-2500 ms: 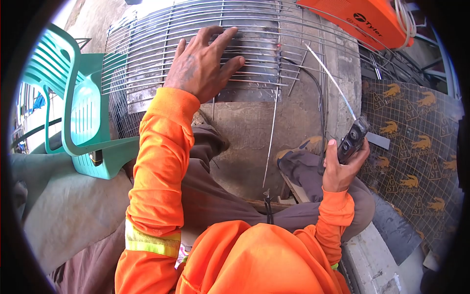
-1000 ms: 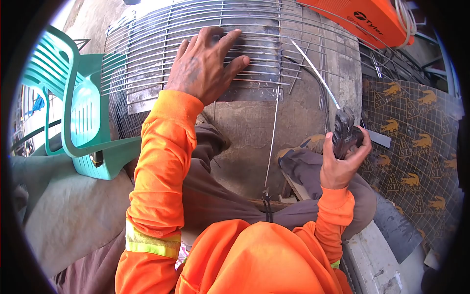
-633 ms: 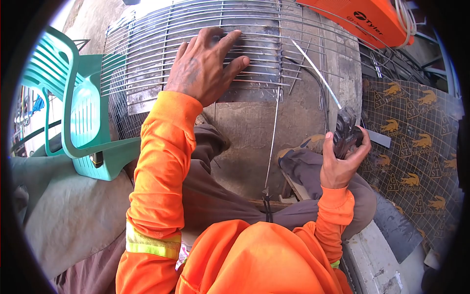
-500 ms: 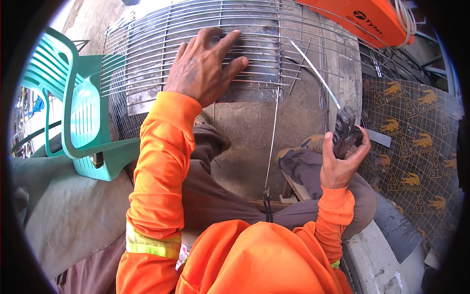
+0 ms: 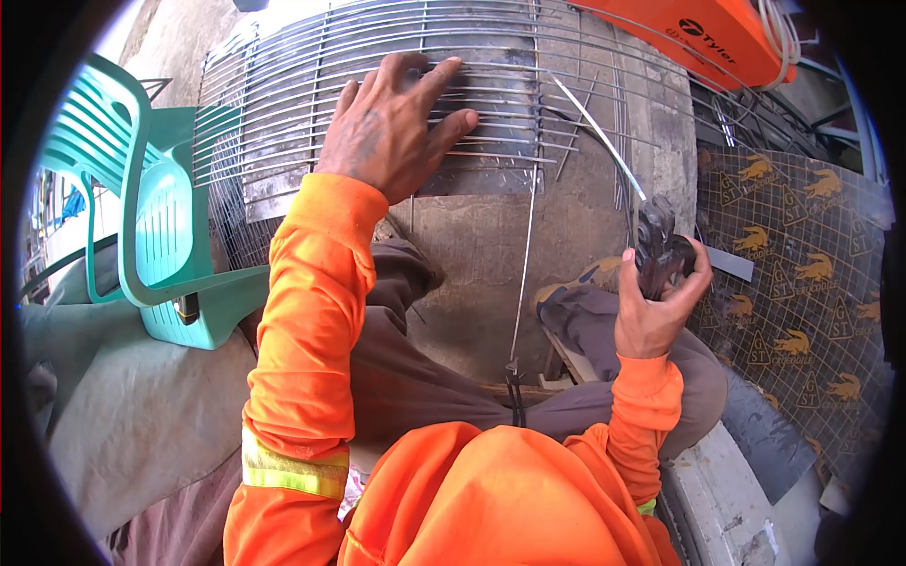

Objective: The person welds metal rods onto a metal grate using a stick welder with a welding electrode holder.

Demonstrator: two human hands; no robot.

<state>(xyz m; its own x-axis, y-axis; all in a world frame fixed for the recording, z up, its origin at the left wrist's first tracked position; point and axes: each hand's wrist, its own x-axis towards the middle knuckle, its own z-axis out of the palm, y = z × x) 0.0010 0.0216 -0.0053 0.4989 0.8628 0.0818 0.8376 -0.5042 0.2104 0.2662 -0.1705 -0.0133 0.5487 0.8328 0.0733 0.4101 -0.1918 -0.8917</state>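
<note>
Thin parallel metal bars joined by cross rods form a grille (image 5: 318, 94) over a grey metal sheet (image 5: 283, 191). My left hand (image 5: 382, 127) lies on the grille, palm down, with thumb and index finger spread apart. On the right, my right hand (image 5: 646, 316) is wrapped round a black welding electrode holder (image 5: 661, 250). A pale welding electrode (image 5: 601, 139) sticks out of its jaws, slanting up and left, its tip close to the right part of the grille. Below, a thin rod (image 5: 525, 255) runs from the grille's edge down to a black clamp (image 5: 514, 382).
A green plastic chair (image 5: 137, 274) stands at the left. At the upper right is an orange machine marked Tyler (image 5: 679, 38) with a pale cable. A dark printed board (image 5: 793, 274) lies on the right, near a concrete block (image 5: 722, 491). Loose rods lie on the concrete floor (image 5: 462, 245).
My right hand has shifted slightly left with the electrode holder, and the electrode's tip has moved a little left and up. My left hand stays in place on the grille.
</note>
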